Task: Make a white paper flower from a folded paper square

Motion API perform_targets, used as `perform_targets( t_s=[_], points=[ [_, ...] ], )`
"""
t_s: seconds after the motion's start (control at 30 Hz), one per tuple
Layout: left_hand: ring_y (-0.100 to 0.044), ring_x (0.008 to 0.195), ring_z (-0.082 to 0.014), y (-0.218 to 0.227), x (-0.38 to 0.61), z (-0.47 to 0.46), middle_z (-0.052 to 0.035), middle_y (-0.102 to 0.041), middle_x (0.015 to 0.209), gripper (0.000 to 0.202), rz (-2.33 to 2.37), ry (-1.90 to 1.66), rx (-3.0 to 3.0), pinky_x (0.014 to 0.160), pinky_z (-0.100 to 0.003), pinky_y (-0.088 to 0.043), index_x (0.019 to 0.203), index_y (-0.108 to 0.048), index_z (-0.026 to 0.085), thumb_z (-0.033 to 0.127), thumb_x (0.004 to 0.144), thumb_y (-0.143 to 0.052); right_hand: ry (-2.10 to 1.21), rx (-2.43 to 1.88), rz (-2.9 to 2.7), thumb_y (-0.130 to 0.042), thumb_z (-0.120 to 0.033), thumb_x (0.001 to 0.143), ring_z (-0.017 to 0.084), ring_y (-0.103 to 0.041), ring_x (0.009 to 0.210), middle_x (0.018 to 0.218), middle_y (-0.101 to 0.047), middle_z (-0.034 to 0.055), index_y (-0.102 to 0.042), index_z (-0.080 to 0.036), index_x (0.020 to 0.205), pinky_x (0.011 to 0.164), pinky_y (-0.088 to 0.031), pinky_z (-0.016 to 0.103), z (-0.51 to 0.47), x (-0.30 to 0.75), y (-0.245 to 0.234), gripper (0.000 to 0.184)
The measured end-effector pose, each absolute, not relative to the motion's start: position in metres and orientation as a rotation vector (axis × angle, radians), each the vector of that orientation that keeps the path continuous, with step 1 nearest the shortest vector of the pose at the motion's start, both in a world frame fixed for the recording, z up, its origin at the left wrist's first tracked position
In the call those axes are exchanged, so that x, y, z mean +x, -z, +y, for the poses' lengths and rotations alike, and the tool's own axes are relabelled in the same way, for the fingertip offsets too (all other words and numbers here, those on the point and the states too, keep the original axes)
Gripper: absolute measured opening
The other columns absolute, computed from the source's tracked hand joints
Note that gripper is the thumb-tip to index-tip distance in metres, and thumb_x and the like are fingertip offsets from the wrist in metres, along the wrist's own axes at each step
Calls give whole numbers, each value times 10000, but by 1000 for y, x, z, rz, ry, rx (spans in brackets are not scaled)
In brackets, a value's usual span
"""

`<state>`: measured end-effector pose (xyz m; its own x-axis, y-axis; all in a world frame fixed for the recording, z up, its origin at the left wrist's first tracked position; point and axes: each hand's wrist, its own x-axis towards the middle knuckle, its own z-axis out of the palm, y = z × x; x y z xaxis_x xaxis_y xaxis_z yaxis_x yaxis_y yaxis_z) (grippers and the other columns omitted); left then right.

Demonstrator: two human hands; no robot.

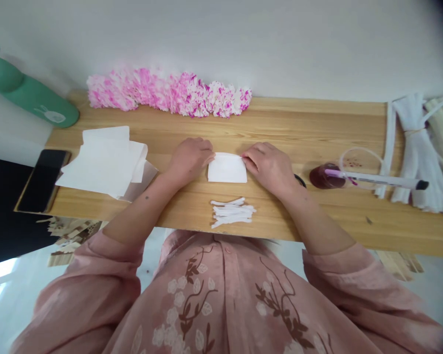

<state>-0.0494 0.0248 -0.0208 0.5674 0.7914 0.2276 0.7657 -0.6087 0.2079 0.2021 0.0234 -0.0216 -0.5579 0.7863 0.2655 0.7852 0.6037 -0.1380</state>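
Note:
A small white sheet of paper [227, 169], apparently folded, lies on the wooden table in front of me. At its upper left corner, my left hand [194, 158] pinches the edge between thumb and fingers. The upper right corner is pinched the same way by my right hand [266, 163]. Between my forearms, closer to the table's front edge, is a small pile of white twisted strips [233, 212]. A stack of loose white paper sheets [103, 157] lies to the left of my left hand.
Pink and white ruffled paper flowers [170, 93] line the back. On the left are a phone [42, 179] and a green bottle [40, 96]. To the right, a pen [384, 180] rests across a jar of dark red liquid [323, 177], near bundled white strips [415, 147].

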Motion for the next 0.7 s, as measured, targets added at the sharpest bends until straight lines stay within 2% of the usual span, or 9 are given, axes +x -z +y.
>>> perform_targets(
  t_s=[0.17,0.47,0.7],
  points=[
    [-591,850,-241,21,-46,22,-112,-693,902,329,1386,-453,2732,757,-374,-412,779,-683,153,253,966,-432,-11,-1276,-2527,-430,-305,977,254,-584,903,985,-692,100,-687,-198,955,716,-423,346,23,203,21,279],
    [-586,796,-218,19,-48,32,-90,-677,814,174,1359,-585,2583,721,-352,-425,764,-661,163,188,857,-515,-128,-1316,-2481,-442,-252,939,273,-604,914,969,-689,120,-657,-196,981,763,-452,382,27,201,20,226],
    [-583,689,-153,10,-48,22,-43,-687,760,137,1340,-727,2253,658,-288,-437,815,-666,168,223,850,-546,-516,-1318,-2209,-501,-267,903,209,-662,805,918,-732,61,-648,-204,998,711,-487,325,27,204,18,186]
  ],
)
